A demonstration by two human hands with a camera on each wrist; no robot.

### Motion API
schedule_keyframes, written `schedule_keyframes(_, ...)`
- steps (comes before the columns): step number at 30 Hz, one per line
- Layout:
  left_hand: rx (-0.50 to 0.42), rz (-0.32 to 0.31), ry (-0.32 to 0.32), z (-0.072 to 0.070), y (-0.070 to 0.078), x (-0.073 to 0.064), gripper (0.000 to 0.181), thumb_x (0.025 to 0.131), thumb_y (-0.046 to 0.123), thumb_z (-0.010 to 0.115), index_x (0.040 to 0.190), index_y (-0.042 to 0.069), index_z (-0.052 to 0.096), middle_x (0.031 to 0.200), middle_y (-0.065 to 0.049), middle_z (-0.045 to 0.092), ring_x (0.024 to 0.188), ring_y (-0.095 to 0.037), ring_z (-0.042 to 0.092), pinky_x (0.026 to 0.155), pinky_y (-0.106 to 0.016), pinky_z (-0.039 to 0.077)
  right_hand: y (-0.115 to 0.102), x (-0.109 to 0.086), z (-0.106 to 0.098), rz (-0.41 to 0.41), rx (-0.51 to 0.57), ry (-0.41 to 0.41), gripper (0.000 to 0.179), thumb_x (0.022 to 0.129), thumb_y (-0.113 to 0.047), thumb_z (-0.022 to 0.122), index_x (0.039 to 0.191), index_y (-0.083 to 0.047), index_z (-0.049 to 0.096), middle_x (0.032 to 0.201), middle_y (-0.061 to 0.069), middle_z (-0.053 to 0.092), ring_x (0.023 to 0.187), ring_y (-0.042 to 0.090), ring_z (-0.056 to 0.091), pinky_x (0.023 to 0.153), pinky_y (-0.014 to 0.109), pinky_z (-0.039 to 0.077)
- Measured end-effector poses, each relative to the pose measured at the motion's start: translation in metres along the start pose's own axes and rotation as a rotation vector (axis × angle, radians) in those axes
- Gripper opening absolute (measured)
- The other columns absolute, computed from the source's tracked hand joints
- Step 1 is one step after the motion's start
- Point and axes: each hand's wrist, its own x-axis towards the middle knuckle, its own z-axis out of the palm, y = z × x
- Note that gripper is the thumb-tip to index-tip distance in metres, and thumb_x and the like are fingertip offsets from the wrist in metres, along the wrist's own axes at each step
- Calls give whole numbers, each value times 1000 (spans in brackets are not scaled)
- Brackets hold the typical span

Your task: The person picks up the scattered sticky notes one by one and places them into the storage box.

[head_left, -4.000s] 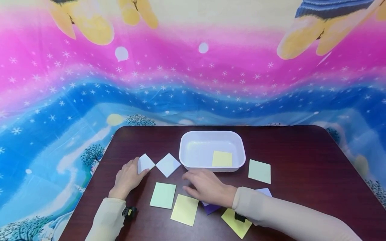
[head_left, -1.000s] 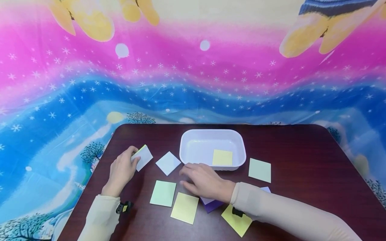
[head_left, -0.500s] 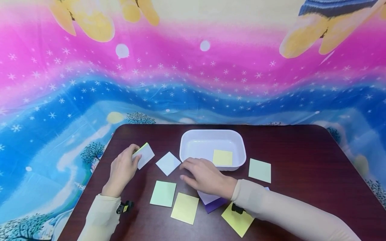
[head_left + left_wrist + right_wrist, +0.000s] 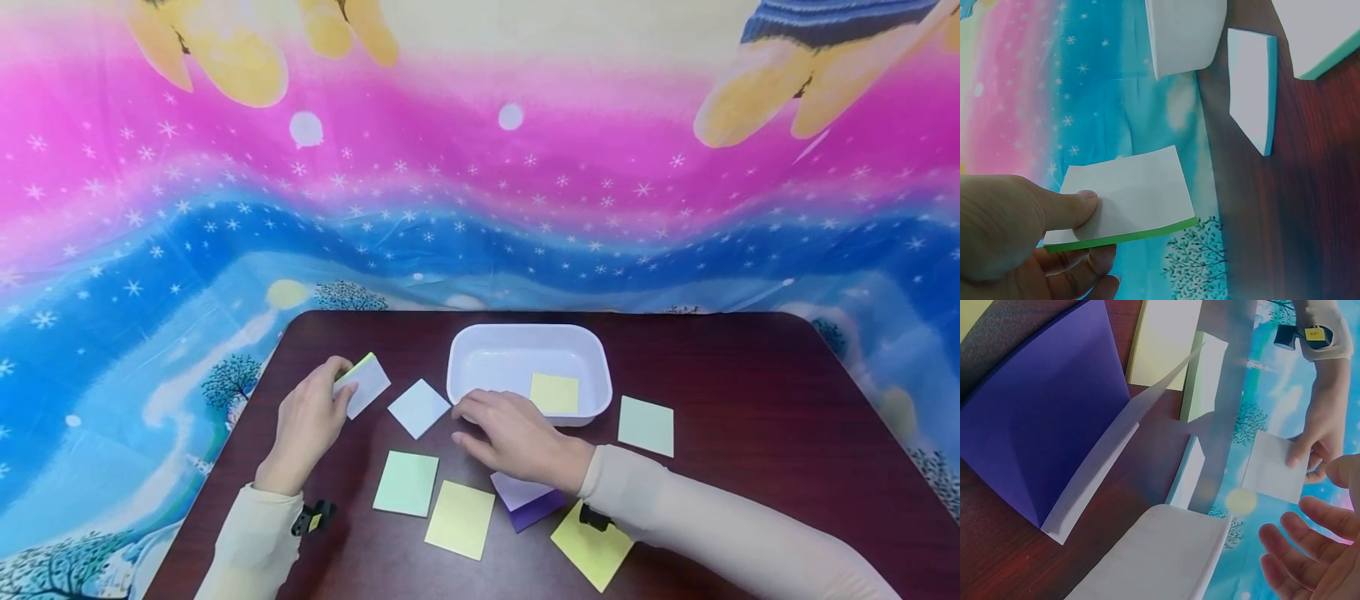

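Between thumb and fingers, my left hand pinches a sticky note pad. It is held tilted at the table's left side; its white face and green edge show in the left wrist view. My right hand hovers at the near side of a white plastic tub, fingers loosely bent around nothing. A yellow sticky note pad lies inside the tub. Below the right hand is a purple pad with a lilac sheet partly lifted from it. A pale blue pad sits left of the tub.
Nearer the front lie a light green pad, a yellow pad and another yellow pad, partly under the right sleeve. A pale green pad lies right of the tub. A patterned cloth hangs behind the table.
My left hand has lifted the sticky note pad off the table and tilted it, then shifted slightly right. My right hand has moved a little toward the tub, uncovering more of the purple pad.
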Motion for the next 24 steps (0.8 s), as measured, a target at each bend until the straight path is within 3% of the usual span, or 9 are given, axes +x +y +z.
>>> schedule_keyframes(24, -2, 97, 55, -2, 19, -1, 23, 90, 10, 76, 110, 7, 65, 92, -14, 73, 60, -21, 57, 51, -36, 46, 7, -7, -5, 56, 10, 0, 26, 97, -33, 66, 115, -14, 70, 112, -3, 72, 97, 12, 70, 88, 36, 56)
